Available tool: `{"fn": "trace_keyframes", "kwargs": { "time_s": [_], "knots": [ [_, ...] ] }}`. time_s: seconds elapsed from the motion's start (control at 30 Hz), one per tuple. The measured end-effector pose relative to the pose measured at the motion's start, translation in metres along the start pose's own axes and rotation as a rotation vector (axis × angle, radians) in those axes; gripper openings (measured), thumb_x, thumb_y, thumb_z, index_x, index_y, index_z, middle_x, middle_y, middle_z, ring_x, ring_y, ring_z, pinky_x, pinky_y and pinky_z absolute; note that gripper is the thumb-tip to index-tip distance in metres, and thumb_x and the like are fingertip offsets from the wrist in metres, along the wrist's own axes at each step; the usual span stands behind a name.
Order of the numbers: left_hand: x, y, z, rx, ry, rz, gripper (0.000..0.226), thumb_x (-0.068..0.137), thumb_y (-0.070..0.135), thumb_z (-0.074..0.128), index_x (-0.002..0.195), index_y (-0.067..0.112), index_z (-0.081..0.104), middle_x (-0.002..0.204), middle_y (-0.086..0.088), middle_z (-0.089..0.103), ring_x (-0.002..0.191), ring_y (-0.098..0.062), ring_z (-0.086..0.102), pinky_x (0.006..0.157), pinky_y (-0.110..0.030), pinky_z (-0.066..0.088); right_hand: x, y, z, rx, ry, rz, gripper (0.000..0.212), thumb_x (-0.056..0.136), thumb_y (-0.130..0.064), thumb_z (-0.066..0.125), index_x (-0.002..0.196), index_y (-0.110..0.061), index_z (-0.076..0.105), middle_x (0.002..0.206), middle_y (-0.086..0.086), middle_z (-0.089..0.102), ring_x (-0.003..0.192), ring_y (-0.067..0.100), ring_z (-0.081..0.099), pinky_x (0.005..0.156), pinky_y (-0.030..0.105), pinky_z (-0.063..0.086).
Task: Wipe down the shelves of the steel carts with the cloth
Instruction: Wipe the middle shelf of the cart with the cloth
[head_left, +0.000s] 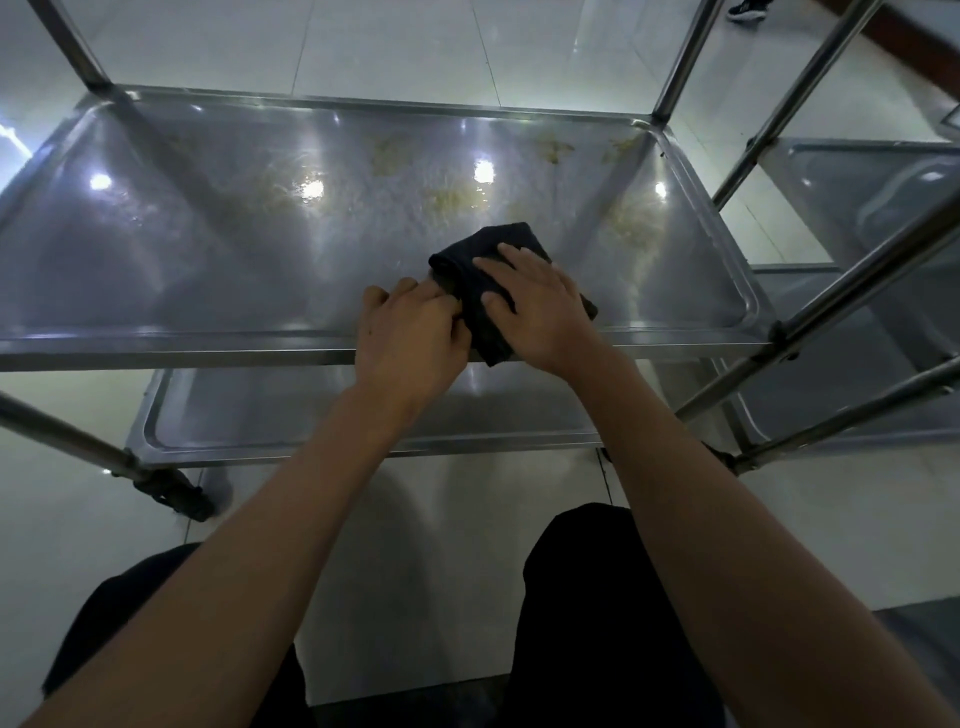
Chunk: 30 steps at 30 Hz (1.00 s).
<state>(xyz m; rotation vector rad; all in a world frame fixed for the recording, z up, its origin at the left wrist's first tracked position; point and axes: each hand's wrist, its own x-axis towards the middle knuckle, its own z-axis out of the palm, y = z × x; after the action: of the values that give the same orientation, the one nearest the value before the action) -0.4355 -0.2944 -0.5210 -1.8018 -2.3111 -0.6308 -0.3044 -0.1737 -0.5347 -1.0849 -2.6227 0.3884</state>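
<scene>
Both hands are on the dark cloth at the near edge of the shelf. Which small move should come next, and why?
Probably push the cloth away from the body, toward the yellowish smears just beyond it. The right hand lies flat on the cloth, the left hand pinches its edge, and the shelf beyond them is not yet clean.
</scene>
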Motion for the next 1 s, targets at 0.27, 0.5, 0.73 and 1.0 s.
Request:
{"fn": "trace_keyframes", "kwargs": {
  "time_s": [0.27, 0.5, 0.73, 1.0],
  "knots": [
    [-0.004, -0.006, 0.004, -0.031, 0.063, -0.005, 0.024, 0.091, 0.02, 0.059, 0.068, 0.013, 0.064, 0.067, -0.003, 0.057, 0.055, -0.016, 0.038, 0.069, -0.032, 0.026, 0.01, -0.009, 0.011, -0.019, -0.019, -0.045, 0.046, 0.106, -0.035, 0.03, 0.15, -0.027, 0.041, 0.161, 0.003, 0.032, 0.151, 0.026, 0.02, 0.121, 0.047, 0.011],
    [-0.007, -0.013, 0.001, 0.014, 0.02, -0.01, 0.022, 0.094, 0.025, 0.053, 0.083, 0.015, 0.069, 0.087, 0.0, 0.065, 0.082, -0.022, 0.056, 0.079, -0.036, 0.033, 0.012, -0.01, 0.012, -0.042, -0.033, -0.026, 0.047, 0.105, -0.037, 0.03, 0.151, -0.032, 0.038, 0.161, 0.004, 0.031, 0.15, 0.029, 0.02, 0.12, 0.05, 0.013],
    [-0.016, -0.041, -0.003, 0.079, 0.045, -0.043, 0.03, 0.097, 0.034, 0.05, 0.078, 0.021, 0.07, 0.085, 0.007, 0.07, 0.076, -0.017, 0.058, 0.08, -0.035, 0.029, 0.012, -0.027, 0.02, -0.033, -0.033, -0.059, 0.049, 0.106, -0.037, 0.028, 0.153, -0.024, 0.035, 0.161, 0.003, 0.031, 0.151, 0.027, 0.019, 0.121, 0.051, 0.013],
    [-0.012, -0.033, -0.005, 0.066, 0.032, -0.069, 0.03, 0.095, 0.027, 0.05, 0.071, 0.015, 0.064, 0.076, 0.001, 0.061, 0.072, -0.02, 0.051, 0.078, -0.039, 0.034, 0.012, -0.037, 0.02, -0.039, -0.03, -0.026, 0.045, 0.106, -0.033, 0.029, 0.148, -0.026, 0.041, 0.16, 0.002, 0.032, 0.151, 0.026, 0.019, 0.123, 0.05, 0.013]
  ]
}}
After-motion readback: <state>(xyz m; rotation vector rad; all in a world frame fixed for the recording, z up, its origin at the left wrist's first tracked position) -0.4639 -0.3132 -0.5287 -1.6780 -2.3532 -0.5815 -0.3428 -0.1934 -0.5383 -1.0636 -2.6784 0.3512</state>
